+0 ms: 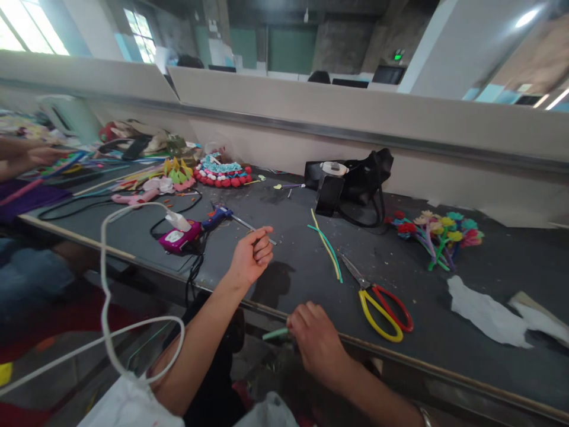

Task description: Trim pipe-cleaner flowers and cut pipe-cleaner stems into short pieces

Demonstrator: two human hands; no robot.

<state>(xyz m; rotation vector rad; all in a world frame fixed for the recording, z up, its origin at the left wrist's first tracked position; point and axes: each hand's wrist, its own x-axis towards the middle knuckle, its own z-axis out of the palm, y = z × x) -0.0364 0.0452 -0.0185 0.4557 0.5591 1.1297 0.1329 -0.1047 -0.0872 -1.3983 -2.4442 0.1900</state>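
Sticking out leftward from the right hand (316,333), a pale green stem (275,334) sits just off the front edge of the dark table (413,279). The right hand is closed around it, back turned up and knuckles bent over, hiding most of the stem's length; the forearm comes in from the lower right, with a bracelet (425,417) at the wrist. The left hand (252,256) is raised above the tabletop, farther forward, apart from the right one. Its wrist is bent a little, the forearm slants up from the lower left, the lower fingers curl toward the palm and the index finger reaches rightward near the thumb; whether anything is pinched there I cannot tell.

Beyond the right hand, two thin stems (336,261), one yellow and one green, lie crossed on the table. Just right of them rest scissors (363,286) with one yellow and one red handle. Farther right are a bunch of colorful flowers (440,228) and crumpled white paper (484,311). Left of the left hand lie a blue glue gun (219,216) and a magenta power socket (178,238). At the far left shows a co-worker's hand (42,156).
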